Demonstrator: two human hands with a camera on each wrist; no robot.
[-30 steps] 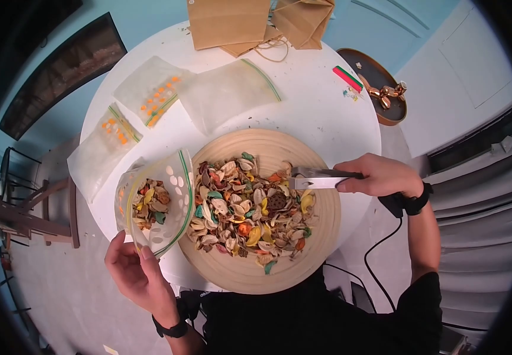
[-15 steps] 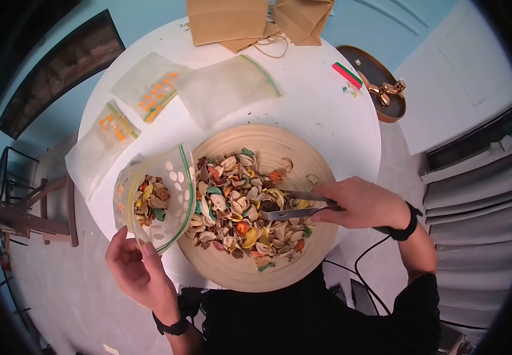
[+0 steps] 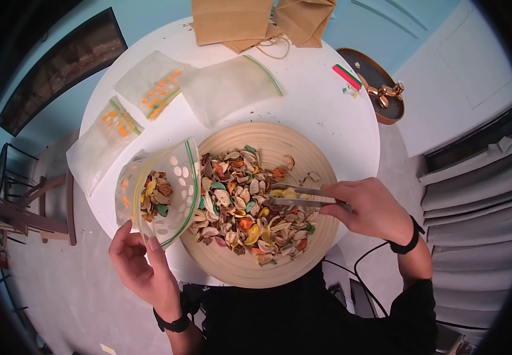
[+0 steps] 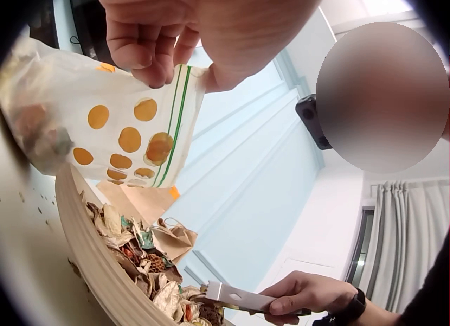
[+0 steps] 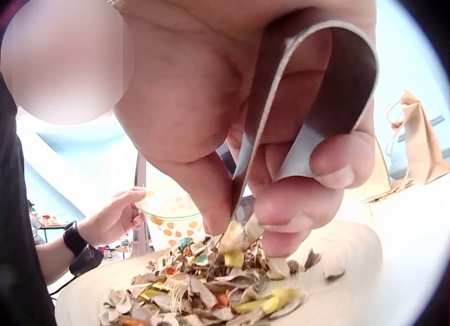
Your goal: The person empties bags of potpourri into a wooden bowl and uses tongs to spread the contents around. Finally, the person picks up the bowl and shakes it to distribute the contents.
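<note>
My left hand pinches the near edge of a clear zip bag printed with dots, its green-lined mouth gaping toward the plate. Dried petals and pods lie inside the bag. Metal tongs are held in my right hand, thumb on one arm and fingers on the other. Their tips are apart, down at the right side of a heap of potpourri, with yellow pieces between the arms. The heap lies on a round wooden plate. In the left wrist view the tongs reach just over the heap.
Three flat zip bags lie on the round white table: one at left, one behind it, one in the middle. Brown paper bags stand at the back. A red and green strip lies near a dark tray.
My right hand brought the tongs down from the plate's upper right into the heap, spread them, then drew slightly right. My left hand stays at the bag's edge, almost still.
</note>
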